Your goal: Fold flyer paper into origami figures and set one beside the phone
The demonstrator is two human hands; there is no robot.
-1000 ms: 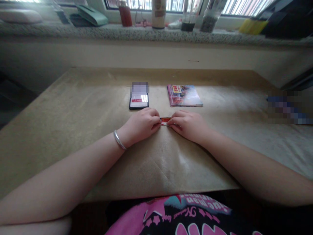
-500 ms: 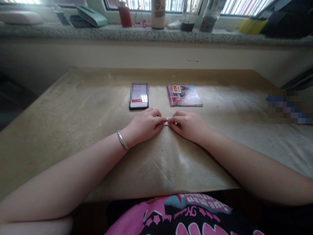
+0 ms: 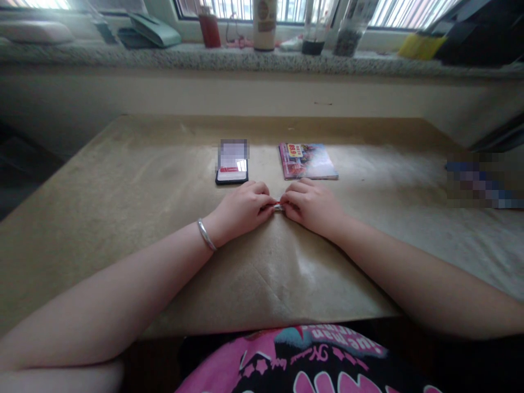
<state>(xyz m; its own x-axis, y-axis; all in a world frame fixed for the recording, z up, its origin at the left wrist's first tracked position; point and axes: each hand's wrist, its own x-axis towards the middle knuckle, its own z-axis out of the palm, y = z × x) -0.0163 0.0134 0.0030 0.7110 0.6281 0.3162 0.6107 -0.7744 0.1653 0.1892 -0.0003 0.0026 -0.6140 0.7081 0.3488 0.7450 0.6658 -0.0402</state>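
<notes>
My left hand [image 3: 242,210] and my right hand [image 3: 311,206] meet at the middle of a table covered in brown paper [image 3: 135,196]. Both are curled, and their fingertips pinch a small red and white folded piece [image 3: 279,207] between them. Only a sliver of that piece shows; the fingers cover the rest. A silver bangle [image 3: 205,234] circles my left wrist. Just beyond my left hand lies a black phone [image 3: 232,170] with its screen lit. A colourful booklet [image 3: 308,161] lies flat beyond my right hand.
A stone window sill [image 3: 229,57] runs along the back, carrying a red cup [image 3: 209,27], jars, a green pouch [image 3: 154,28] and a yellow object [image 3: 421,45]. A blurred item [image 3: 483,180] lies at the table's right edge.
My hands have drawn closer together. The red and white piece between them has been folded smaller, so much less of it shows than a second ago.
</notes>
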